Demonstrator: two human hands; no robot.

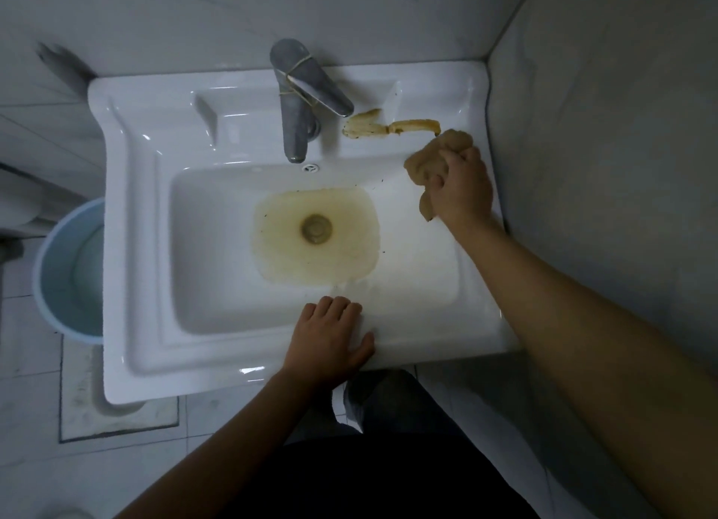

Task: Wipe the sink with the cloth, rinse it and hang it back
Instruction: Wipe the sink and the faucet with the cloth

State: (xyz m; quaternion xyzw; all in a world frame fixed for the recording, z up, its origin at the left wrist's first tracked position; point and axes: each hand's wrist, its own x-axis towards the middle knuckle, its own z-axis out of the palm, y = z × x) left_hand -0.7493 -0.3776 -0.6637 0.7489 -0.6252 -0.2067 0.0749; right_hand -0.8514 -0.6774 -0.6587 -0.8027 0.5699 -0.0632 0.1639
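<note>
The tan cloth (429,162) lies bunched on the sink's (128,207) right rim, its length running far-to-near, gripped in the right hand (462,190). A brown smear (388,126) is just beyond it, with the faucet (295,102) further left. The left hand (330,336) rests flat on the front rim.

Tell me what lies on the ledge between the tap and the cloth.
In the head view, yellow-brown scraps lie there, right of the tap and close to the cloth.

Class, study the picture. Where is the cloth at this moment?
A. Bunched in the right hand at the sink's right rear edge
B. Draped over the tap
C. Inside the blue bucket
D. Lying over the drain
A: the right hand grips the bunched cloth at the right rear edge of the sink, well away from the drain.
</note>
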